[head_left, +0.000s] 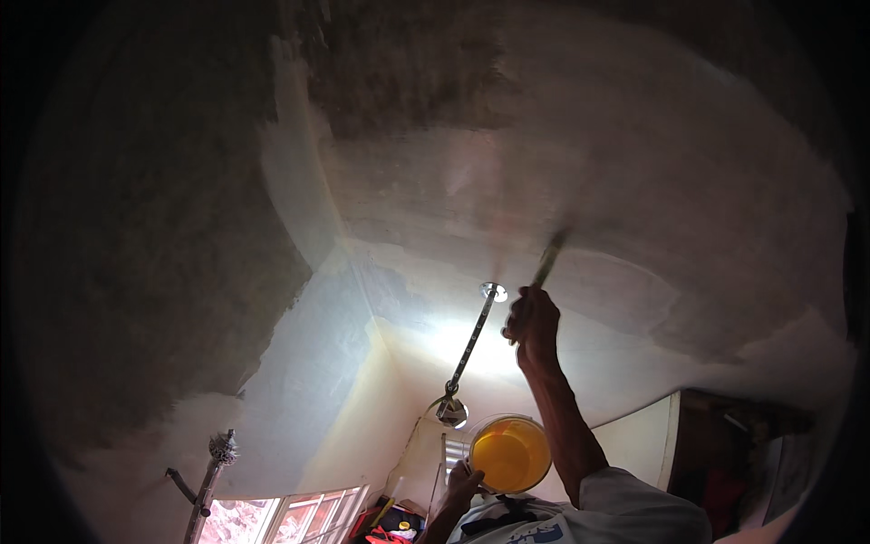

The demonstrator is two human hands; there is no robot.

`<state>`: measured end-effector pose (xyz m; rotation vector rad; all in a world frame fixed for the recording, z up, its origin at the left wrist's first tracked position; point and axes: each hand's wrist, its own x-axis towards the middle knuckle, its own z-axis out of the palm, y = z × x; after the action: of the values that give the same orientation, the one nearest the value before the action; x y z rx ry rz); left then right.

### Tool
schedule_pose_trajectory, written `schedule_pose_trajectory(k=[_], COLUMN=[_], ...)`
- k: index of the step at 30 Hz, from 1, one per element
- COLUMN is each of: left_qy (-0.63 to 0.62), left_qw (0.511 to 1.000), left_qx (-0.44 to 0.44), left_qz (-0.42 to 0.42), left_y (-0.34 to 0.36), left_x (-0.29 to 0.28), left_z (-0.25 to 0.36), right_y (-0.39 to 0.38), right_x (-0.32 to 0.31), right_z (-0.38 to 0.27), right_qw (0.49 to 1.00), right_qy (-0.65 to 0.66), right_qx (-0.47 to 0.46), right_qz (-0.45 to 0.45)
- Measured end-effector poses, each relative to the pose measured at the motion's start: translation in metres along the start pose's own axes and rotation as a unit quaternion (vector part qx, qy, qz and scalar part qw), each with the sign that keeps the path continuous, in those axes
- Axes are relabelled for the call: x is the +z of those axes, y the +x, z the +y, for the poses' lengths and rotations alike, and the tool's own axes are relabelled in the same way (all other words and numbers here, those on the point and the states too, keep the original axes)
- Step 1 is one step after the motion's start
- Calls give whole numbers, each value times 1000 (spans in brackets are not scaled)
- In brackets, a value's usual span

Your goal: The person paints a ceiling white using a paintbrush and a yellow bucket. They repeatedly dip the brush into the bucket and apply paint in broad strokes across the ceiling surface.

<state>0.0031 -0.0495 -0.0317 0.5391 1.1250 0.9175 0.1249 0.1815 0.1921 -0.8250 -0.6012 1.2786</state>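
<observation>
My right hand [533,317], raised at the end of a stretched arm, is closed round the handle of a paintbrush [547,259]. The brush points up and to the right. Its bristle end is blurred against the plastered surface [625,218] overhead, so whether it touches cannot be told. Low in the picture, my left hand [464,484] grips the left rim of a round bucket [512,456] with a wire handle. Yellow-orange shows inside the bucket; how full it is cannot be told.
A perforated metal rod [471,343] hangs from a round plate left of the brush, with a lamp-like fitting [451,412] at its lower end. A pole [207,490] and a barred window [281,519] stand lower left. Dark shelving [725,453] is at right. Dark and pale patches cover the surfaces.
</observation>
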Motion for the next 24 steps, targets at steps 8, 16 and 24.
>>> schedule_pose_trajectory(k=[8,16,24], left_qy=[3,21,19], left_qw=[1000,999,1000], left_qx=[-18,-36,6], left_qz=[1,13,2], left_y=[2,2,-1], left_x=[6,8,14], left_z=[-1,3,12], right_y=[43,35,-23], right_x=[78,-17,-46], right_z=[48,-3,-39], right_qw=[973,985,997], right_qy=[-51,-93,1], right_qx=[165,101,-25], right_qz=[-156,-104,73])
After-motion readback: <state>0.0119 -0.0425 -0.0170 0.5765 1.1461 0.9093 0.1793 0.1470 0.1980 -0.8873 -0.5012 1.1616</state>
